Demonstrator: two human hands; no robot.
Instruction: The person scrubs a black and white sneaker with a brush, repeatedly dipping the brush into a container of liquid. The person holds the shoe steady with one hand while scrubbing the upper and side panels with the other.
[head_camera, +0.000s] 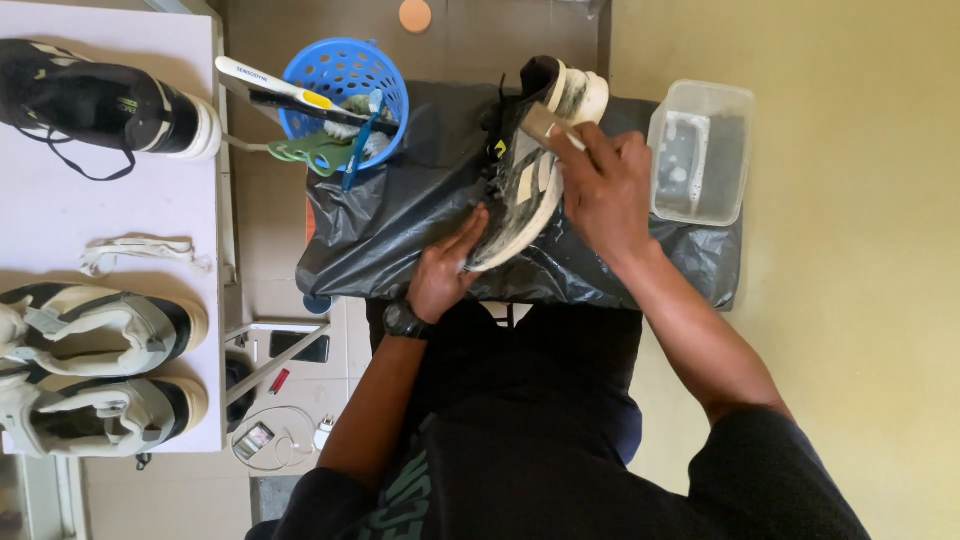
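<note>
Starting at the far left, a black high-top sneaker with a white sole (105, 100) lies on a white tabletop (60, 215), with a loose whitish lace (140, 252) nearer and a pair of cream and grey-green sneakers (95, 370) nearest. Right of the table stands a round blue perforated plastic basket (345, 85) holding toothbrushes and a green brush. A black plastic sheet (400, 215) covers the work surface in the middle. On it, the left hand (447, 268), a dark watch at its wrist, has its fingers curled loosely against the near end of a black and white soapy sneaker (525, 165), bracing it, more a steadying press than a full wrap. The shoe lies on its side, tipped along the sheet toward the far edge. The right hand (600, 185) is closed around a small pale wooden-backed brush (548, 124), pressing it to the shoe's side near the sole. At far right sits a clear rectangular plastic tub of sudsy water (700, 150), just beside the sheet's edge. Judging from the suds, the wet shoe could slip from the light left-hand hold under hard scrubbing, and a wide right elbow swing might knock the tub and spill it.
</note>
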